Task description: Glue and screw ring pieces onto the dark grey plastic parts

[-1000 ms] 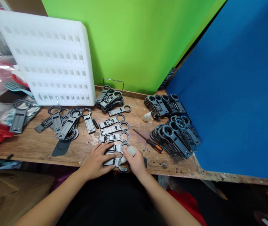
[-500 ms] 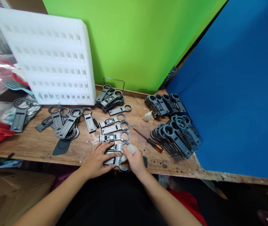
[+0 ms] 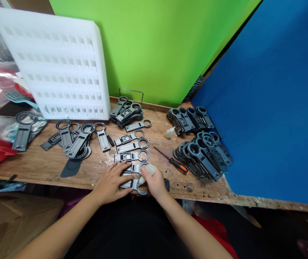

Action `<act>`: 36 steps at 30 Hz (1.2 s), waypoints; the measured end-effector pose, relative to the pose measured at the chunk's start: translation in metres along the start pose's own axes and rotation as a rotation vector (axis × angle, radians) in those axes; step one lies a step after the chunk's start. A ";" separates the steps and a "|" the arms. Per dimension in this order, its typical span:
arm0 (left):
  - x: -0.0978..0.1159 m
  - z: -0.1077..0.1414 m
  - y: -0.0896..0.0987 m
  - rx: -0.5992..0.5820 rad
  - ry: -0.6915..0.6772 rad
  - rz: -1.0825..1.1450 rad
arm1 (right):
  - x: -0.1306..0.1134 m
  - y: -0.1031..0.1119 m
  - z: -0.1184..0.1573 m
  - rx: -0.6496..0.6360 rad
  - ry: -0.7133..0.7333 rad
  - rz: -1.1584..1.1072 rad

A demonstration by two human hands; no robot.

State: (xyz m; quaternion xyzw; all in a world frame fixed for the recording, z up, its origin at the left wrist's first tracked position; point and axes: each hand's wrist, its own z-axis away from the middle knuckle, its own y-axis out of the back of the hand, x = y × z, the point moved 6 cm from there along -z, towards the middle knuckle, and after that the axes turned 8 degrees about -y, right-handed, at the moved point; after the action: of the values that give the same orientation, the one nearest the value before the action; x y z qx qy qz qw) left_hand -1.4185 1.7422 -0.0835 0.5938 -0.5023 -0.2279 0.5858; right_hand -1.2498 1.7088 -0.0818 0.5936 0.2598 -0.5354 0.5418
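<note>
"The left hand (image 3: 112, 183)?"
"Open, fingers spread over flat grey plastic ring-ended pieces (image 3: 134, 185) on the wooden bench (image 3: 43, 169); the right hand (image 3: 156, 184) grips a translucent white plastic bottle (image 3: 149, 170), tip at the nearest ring (image 3: 143, 193)."

Finding passable bare wood between the left pile of grey, ring-ended plastic parts (image 3: 77, 145) and the row of flat grey, ring-headed plastic pieces (image 3: 128, 146); meeting a black-handled screwdriver (image 3: 110, 140) near its top. Narrowing right of the row, against an orange-and-black screwdriver (image 3: 180, 166) slanting nearby. Being blocked farther right by stacked dark-grey plastic parts (image 3: 202, 158).
</note>
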 end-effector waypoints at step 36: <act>0.000 0.000 -0.003 -0.039 -0.016 -0.032 | 0.014 0.029 -0.003 0.231 0.000 -0.215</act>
State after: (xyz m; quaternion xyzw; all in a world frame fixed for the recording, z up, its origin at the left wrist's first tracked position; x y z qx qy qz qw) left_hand -1.4169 1.7416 -0.0863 0.5883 -0.4928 -0.2515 0.5897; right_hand -1.2192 1.7000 -0.0845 0.6207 0.2583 -0.6168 0.4095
